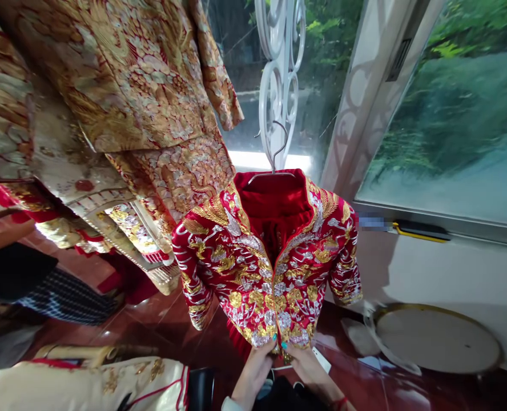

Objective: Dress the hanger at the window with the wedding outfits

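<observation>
Nearest me, my left hand and right hand are at the hem of the red jacket, which hangs from its hanger before me. Tugging too hard could slip it loose or snag its embroidery; each hand is nearly closed, thumb pressing a front edge.

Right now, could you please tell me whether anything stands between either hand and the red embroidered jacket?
Nothing visible does: the left hand and right hand hold the jacket directly at its lower front edge, either side of the opening. A white tag shows beside the right hand, not between.
</observation>
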`<move>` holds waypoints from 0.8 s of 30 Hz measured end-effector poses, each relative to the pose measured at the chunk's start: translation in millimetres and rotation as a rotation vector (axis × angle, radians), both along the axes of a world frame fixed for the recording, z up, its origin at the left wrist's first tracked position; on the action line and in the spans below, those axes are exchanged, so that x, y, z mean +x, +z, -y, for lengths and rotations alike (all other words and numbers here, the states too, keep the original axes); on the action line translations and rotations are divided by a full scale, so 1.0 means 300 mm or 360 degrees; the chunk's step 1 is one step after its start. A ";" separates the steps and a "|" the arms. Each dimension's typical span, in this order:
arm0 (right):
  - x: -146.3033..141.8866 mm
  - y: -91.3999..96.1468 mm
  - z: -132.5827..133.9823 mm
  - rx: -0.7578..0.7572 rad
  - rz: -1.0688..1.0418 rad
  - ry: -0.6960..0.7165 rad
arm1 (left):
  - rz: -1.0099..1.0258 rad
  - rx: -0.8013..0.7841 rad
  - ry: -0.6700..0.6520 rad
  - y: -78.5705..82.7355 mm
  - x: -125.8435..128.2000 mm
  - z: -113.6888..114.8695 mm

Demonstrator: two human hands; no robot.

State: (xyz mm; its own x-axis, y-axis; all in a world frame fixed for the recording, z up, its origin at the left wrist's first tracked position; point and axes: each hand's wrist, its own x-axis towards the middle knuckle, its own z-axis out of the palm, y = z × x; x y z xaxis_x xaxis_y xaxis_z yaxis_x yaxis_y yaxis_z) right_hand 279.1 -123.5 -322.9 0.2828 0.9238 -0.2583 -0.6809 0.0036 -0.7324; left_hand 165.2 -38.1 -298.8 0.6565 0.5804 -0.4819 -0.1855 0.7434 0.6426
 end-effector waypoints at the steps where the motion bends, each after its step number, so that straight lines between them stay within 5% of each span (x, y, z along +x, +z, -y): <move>1: -0.003 -0.002 -0.003 -0.0003 0.0011 -0.0029 | -0.0013 0.0002 0.0030 -0.006 0.004 0.001; 7: -0.033 -0.003 -0.030 -0.0120 0.0050 -0.0302 | -0.0037 -0.0003 0.0174 -0.012 0.027 0.006; 12: -0.045 -0.011 -0.041 -0.0197 0.0149 -0.0279 | -0.0028 -0.0026 0.0207 -0.001 0.033 0.010; 24: -0.088 -0.155 -0.043 -0.0227 -0.0112 -0.0316 | -0.0226 0.0001 0.0375 -0.070 -0.023 0.032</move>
